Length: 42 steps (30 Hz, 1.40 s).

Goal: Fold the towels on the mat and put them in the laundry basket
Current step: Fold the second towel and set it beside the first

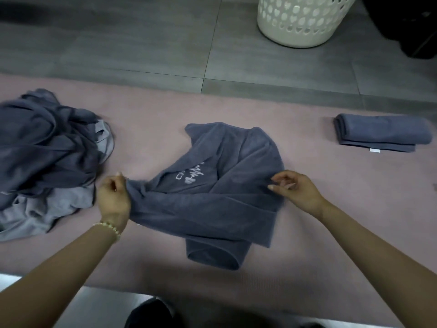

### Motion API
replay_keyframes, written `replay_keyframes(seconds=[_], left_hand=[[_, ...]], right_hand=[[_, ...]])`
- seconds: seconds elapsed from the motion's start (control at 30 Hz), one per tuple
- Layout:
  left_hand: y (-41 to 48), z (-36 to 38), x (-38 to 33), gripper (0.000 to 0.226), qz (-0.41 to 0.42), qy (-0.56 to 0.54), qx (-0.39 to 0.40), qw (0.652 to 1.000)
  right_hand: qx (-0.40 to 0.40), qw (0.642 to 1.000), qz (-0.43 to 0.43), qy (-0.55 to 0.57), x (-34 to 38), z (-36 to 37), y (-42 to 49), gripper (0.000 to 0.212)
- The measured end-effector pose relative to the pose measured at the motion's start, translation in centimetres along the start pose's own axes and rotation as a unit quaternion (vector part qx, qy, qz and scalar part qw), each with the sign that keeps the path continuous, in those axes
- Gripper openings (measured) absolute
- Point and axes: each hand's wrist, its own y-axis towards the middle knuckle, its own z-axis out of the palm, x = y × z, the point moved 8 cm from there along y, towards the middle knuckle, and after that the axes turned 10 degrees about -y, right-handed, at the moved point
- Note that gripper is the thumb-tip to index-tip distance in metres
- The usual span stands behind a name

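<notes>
One pink mat (307, 209) lies under heaped towels (47, 162) left of the left hand (113, 195), which grips the spread towel (212, 204) by its corner; the right hand (295, 188) curls at its other edge, grip unclear; laundry basket (300, 20) beyond, folded towel (380, 133) rightward.

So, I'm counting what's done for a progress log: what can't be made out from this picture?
Head view only:
- laundry basket: top cut off by the upper edge, contents unseen.
- towel pile: cut by the left edge, overlapping folds hide the count.
- white print on the middle towel: partly under a fold, blurred, unreadable.
- tag on the folded towel: too small to read.
- right hand: unclear whether it pinches the middle towel.
</notes>
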Motion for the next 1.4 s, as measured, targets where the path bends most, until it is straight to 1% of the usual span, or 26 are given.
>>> replay_keyframes(seconds=[0.03,0.1,0.13,0.2,0.23,0.27,0.37,0.47,0.57,0.67,0.8,0.87,0.93,1.0,1.07,1.1,1.13,1.17,1.2,1.23,1.27,1.3,1.33,1.37,1.4], left_hand=[[-0.5,0.1,-0.7,0.035,0.030,0.026,0.009,0.999],[-2.0,1.9,-2.4,0.029,0.080,0.070,0.071,0.992],[-2.6,3.0,-2.8,0.025,0.100,0.100,0.106,0.984],[-3.4,5.2,-3.7,0.020,0.127,0.127,0.158,0.971],[-3.5,6.2,-3.7,0.019,0.123,0.127,0.181,0.968],[-3.6,7.2,-3.5,0.019,0.107,0.127,0.205,0.965],[-4.0,9.3,-2.1,0.017,0.071,0.145,0.252,0.954],[-4.7,9.7,-1.1,0.020,0.058,0.179,0.249,0.950],[-5.6,9.9,-0.3,0.022,0.054,0.211,0.255,0.942],[-5.8,10.1,-0.1,0.022,0.053,0.223,0.246,0.942],[-5.2,10.2,0.3,0.028,0.050,0.208,0.237,0.948],[-4.8,10.1,0.5,0.028,0.044,0.195,0.233,0.952],[-4.5,10.1,0.5,0.025,0.046,0.183,0.228,0.955],[-4.2,10.2,0.4,0.023,0.047,0.163,0.228,0.959],[-3.6,10.2,-0.1,0.022,0.049,0.133,0.220,0.965],[-3.2,10.3,-0.3,0.022,0.050,0.118,0.216,0.968],[-2.8,10.5,-0.5,0.021,0.050,0.104,0.214,0.970],[-2.4,10.8,-0.8,0.018,0.049,0.089,0.212,0.972],[-2.1,11.0,-1.0,0.015,0.046,0.072,0.211,0.974],[-1.7,11.4,-1.3,0.014,0.043,0.055,0.212,0.975],[-1.4,11.8,-1.5,0.016,0.040,0.040,0.214,0.975],[-1.1,12.2,-1.8,0.022,0.037,0.027,0.218,0.975],[-0.8,12.7,-2.1,0.030,0.036,0.020,0.223,0.974],[-0.4,13.3,-2.4,0.037,0.035,0.024,0.229,0.973],[-0.2,13.9,-2.6,0.043,0.035,0.037,0.238,0.970]], right_hand=[[0.001,1.000,0.004,-0.001,-0.1,0.2,-0.4,0.014],[0.023,1.000,0.003,0.009,-0.1,1.0,-1.3,0.019],[0.049,0.999,0.002,0.018,-0.1,1.7,-1.9,0.020],[0.141,0.990,0.002,0.020,-0.4,4.1,-3.6,0.017],[0.182,0.983,0.001,0.005,-0.8,5.3,-4.7,0.020],[0.200,0.979,-0.010,-0.019,-1.4,6.3,-5.5,0.027],[0.184,0.977,-0.061,-0.088,-3.4,8.4,-7.1,0.049],[0.172,0.970,-0.099,-0.142,-3.8,9.4,-7.6,0.059],[0.143,0.963,-0.134,-0.182,-3.4,9.4,-7.5,0.057],[0.132,0.962,-0.160,-0.180,-3.5,9.1,-7.2,0.046],[0.134,0.960,-0.169,-0.178,-3.8,8.3,-6.8,0.018],[0.151,0.959,-0.146,-0.190,-3.7,8.0,-6.6,0.010],[0.176,0.959,-0.125,-0.182,-2.9,7.6,-6.0,0.008],[0.237,0.961,-0.081,-0.116,-1.4,6.7,-5.2,0.006],[0.321,0.946,-0.042,-0.029,1.3,5.4,-3.9,0.005],[0.330,0.943,-0.033,0.003,2.9,4.4,-2.6,0.008],[0.304,0.952,-0.027,0.035,4.4,3.3,-0.9,0.008],[0.241,0.968,-0.022,0.067,5.6,2.0,1.2,0.010],[0.158,0.982,-0.009,0.100,6.3,0.9,3.2,0.015],[0.081,0.988,0.015,0.131,6.2,0.2,4.9,0.017],[0.031,0.986,0.047,0.158,5.8,0.1,6.1,0.018],[0.012,0.982,0.073,0.172,5.2,0.7,6.9,0.020],[0.017,0.984,0.088,0.157,4.6,1.6,7.4,0.021],[0.029,0.988,0.091,0.119,4.0,2.7,7.9,0.021],[0.039,0.992,0.090,0.082,3.6,3.5,8.1,0.026]])
